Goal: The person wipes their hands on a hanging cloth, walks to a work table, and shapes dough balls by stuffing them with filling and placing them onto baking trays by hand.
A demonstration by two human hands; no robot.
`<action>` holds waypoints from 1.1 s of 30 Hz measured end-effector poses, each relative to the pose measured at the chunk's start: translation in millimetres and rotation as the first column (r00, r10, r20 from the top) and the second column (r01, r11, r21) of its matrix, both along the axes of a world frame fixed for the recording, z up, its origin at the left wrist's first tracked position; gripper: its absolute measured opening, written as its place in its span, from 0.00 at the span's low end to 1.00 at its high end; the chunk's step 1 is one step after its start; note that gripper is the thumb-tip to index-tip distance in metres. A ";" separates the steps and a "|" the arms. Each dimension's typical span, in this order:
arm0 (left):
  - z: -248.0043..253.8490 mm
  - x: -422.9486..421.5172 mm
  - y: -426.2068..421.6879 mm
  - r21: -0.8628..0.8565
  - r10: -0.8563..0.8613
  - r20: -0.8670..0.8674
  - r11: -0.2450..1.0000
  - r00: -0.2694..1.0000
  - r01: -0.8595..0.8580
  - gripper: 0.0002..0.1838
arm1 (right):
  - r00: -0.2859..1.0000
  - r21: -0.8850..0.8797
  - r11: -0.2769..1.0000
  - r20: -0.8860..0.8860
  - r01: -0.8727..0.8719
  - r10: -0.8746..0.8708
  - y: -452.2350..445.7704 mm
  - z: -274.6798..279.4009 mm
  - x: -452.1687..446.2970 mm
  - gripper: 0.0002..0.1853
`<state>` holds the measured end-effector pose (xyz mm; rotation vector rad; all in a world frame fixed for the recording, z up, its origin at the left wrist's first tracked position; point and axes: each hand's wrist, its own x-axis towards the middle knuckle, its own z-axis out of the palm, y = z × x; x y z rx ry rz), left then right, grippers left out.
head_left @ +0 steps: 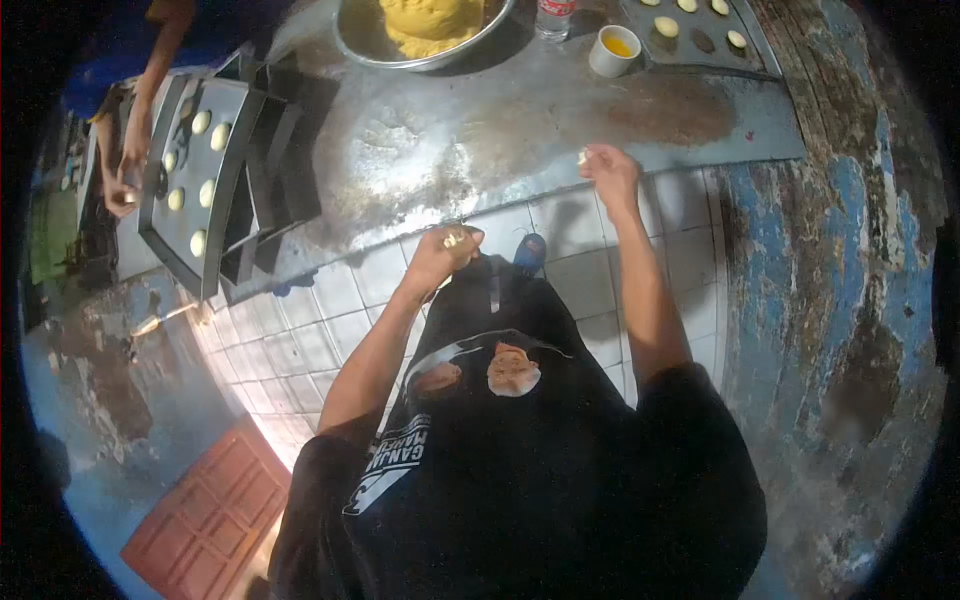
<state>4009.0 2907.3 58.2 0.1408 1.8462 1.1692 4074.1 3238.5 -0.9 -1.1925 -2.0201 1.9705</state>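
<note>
My left hand (438, 264) is closed around a lump of pale dough (453, 239), part of which shows at the top of the fist, close to the table's near edge. My right hand (611, 174) is raised over that edge further right, its fingers pinched on a small dough piece (582, 158). Beyond both hands stands a metal bowl (440, 64) holding a big mound of yellow dough (432, 22). A white cup (612, 58) of yellow liquid is beyond my right hand, beside a baking tray (690, 48) with several pale dough pieces.
On the left, another tray (200, 160) of dough pieces rests on stacked dark trays (280, 170). A co-worker's hands (124, 185) are beside it. A clear bottle (555, 18) stands on the metal table (520, 120). A reddish-brown panel (210, 500) is at lower left.
</note>
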 end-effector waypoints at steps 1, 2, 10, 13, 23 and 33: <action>3.0 -1.4 -2.3 0.001 0.036 0.072 0.999 0.997 -0.036 0.20 | 1.000 0.003 1.000 -0.007 -0.018 0.018 6.6 -23.9 2.3 0.18; 16.7 -1.9 1.5 -0.004 0.033 0.058 0.999 0.998 -0.033 0.25 | 0.972 0.413 0.885 0.172 -0.216 0.157 13.0 -47.7 1.6 0.20; 67.8 -19.2 -11.5 0.479 0.363 -0.209 0.847 0.908 -0.228 0.41 | 0.714 0.063 0.796 -0.404 -0.603 0.573 -94.9 116.3 -77.5 0.19; 97.8 -30.7 -27.3 0.597 0.474 -0.167 0.746 0.864 -0.294 0.48 | 0.454 -0.005 0.511 -0.467 -0.859 0.759 -160.4 180.8 -112.0 0.19; 130.2 -129.0 -190.8 0.737 0.640 0.333 0.281 0.693 -0.614 0.34 | 0.281 0.846 0.468 -0.398 -0.256 0.873 -375.7 196.8 -198.8 0.18; 118.4 -216.4 -358.6 0.729 0.913 0.208 0.094 0.351 -0.678 0.30 | 0.345 -0.295 0.294 -0.140 -0.909 0.928 -568.2 231.7 -354.2 0.20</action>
